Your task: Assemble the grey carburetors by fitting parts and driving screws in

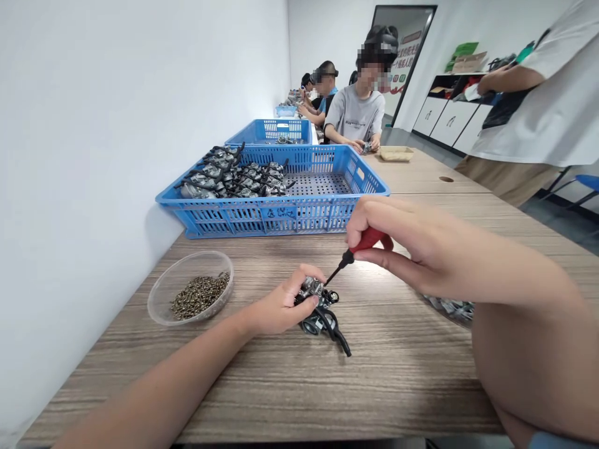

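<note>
Left hand (281,307) grips small metal carburetor (318,308) on bench (397,374); right hand (397,240) clamps red-handled screwdriver (358,249), tip on carburetor. Clear bowl of screws (199,294) left, blue crate (281,212) behind.

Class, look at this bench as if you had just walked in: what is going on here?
A person steadies a small metal carburetor-like part on the wooden table with the left hand, while the right hand holds a red-handled screwdriver with its tip at the part's top. A clear bowl of small screws sits to the left, and a blue crate holding more such parts stands behind. Other people sit farther along.
</note>
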A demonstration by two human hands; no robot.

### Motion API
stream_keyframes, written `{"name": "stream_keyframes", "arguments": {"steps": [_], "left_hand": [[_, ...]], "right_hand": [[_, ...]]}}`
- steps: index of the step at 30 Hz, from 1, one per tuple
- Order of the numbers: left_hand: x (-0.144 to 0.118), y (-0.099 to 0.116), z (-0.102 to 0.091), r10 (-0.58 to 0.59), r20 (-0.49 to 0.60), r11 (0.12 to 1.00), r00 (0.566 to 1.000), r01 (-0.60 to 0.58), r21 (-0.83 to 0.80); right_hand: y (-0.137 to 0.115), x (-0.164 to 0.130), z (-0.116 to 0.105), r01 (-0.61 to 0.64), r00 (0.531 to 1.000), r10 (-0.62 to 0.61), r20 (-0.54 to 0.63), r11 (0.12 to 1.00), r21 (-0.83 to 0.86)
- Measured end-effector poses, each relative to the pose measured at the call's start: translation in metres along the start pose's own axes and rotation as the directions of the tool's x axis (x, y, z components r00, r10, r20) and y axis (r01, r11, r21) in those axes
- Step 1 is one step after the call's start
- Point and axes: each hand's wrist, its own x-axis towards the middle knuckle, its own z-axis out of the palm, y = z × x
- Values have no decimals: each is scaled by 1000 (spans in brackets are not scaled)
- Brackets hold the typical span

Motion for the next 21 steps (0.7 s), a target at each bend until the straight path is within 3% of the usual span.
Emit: {"name": "stream_keyframes", "arguments": {"steps": [5, 8, 12, 15, 18, 21], "left_hand": [[0, 1, 0, -1, -4, 1000, 1000, 1, 24], [-1, -1, 0, 4, 0, 1000, 1000, -4, 24], [-2, -4, -1, -1, 4, 1000, 1000, 1, 23], [-2, -6, 0, 10, -5, 1000, 1000, -10, 10], [-2, -8, 0, -1, -4, 999, 1000, 1, -52], [-3, -10, -1, -38, 6, 991, 999, 39, -126]], "right_hand": [[1, 6, 5, -84, 987, 59, -146, 982, -169], [0, 2, 3, -57, 994, 53, -92, 997, -45], [2, 2, 0, 93, 996, -93, -8, 990, 106], [1, 6, 3, 118, 989, -117, -90, 993, 8], [-5, 6, 8, 36, 984, -65, -167, 985, -168], [-13, 3, 9, 1, 984, -36, -174, 980, -197]]}}
